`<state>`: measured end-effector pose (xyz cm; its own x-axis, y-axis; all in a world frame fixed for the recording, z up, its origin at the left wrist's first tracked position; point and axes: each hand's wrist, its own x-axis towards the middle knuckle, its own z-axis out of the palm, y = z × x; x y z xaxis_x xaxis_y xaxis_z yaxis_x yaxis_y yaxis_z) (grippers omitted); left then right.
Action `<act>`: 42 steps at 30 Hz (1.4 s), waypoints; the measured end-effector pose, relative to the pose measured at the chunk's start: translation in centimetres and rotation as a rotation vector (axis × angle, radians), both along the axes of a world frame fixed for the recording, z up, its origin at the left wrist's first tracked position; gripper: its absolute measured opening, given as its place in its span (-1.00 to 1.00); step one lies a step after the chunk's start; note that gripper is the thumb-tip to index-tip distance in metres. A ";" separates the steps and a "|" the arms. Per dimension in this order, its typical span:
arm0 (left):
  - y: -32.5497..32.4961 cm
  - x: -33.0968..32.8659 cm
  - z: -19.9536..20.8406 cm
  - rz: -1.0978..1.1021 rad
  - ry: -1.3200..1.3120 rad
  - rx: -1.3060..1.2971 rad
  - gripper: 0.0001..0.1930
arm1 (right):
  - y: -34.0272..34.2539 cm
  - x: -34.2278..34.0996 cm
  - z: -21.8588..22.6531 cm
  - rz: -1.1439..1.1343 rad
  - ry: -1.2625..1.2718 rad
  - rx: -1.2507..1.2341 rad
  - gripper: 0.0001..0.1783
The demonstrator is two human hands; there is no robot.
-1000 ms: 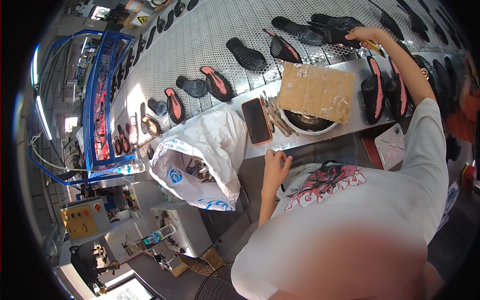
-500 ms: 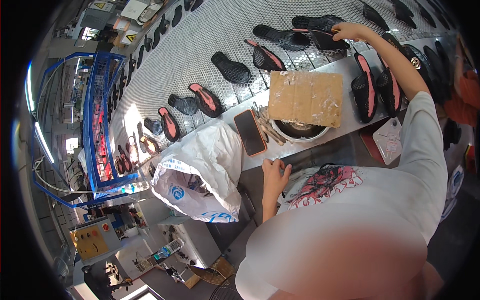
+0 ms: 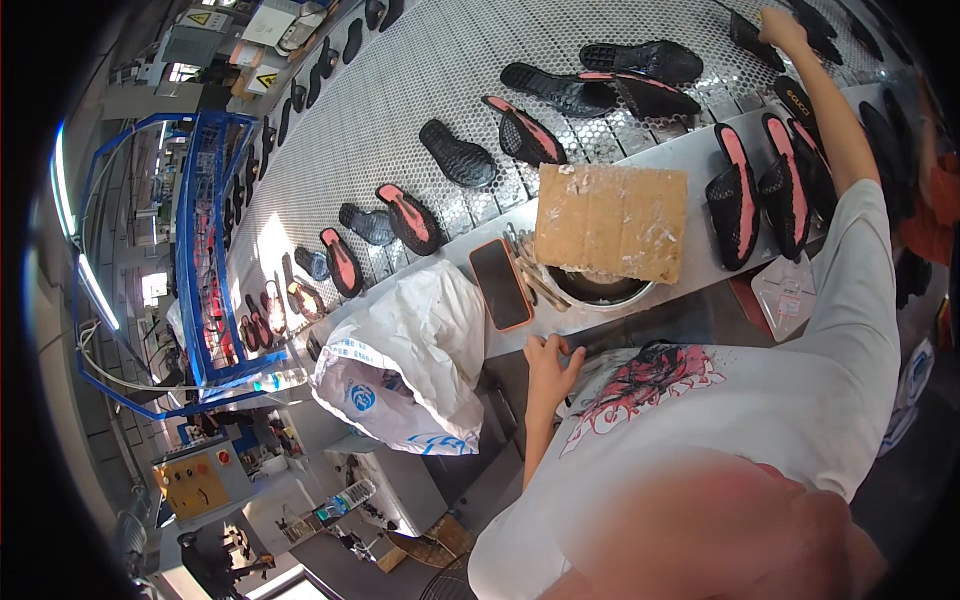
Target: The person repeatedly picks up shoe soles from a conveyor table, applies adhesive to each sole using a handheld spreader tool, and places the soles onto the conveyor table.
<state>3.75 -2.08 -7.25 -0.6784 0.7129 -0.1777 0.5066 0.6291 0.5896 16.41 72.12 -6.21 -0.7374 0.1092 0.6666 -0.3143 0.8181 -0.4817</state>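
A: State of the right hand?
B: The right hand [image 3: 782, 28] is at the upper right, arm outstretched over the belt [image 3: 480, 65], fingers curled. Whether it grips anything, I cannot tell.
A: Nearest item?
B: A black shoe [image 3: 752, 42], on the belt, immediately left of that hand. Its long axis slopes from upper left to lower right, passing just beside the fingers. Contact is not discernible. A second shoe [image 3: 816, 32] lies to the hand's right.
A: The left hand?
B: The left hand [image 3: 553, 368] is well apart from both shoes, by the counter's [image 3: 698, 205] near edge. Fingers half-curled, thumb apart, no item seen in it. A phone [image 3: 500, 285] lies near it.
A: Nearer hand to the black shoe?
B: The right, clearly.
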 end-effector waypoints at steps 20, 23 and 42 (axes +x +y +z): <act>4.7 -2.2 10.5 -0.050 -0.106 0.861 -0.87 | -27.6 -7.8 13.2 -0.324 -0.364 -0.099 -0.75; 7.7 -2.1 11.3 0.032 -0.210 0.974 -0.68 | -42.9 -5.7 15.8 -0.142 -0.199 -0.101 -0.73; 0.8 -3.0 5.1 0.437 -0.772 1.370 -0.24 | -54.5 -3.2 12.4 0.284 -0.631 -0.646 -0.41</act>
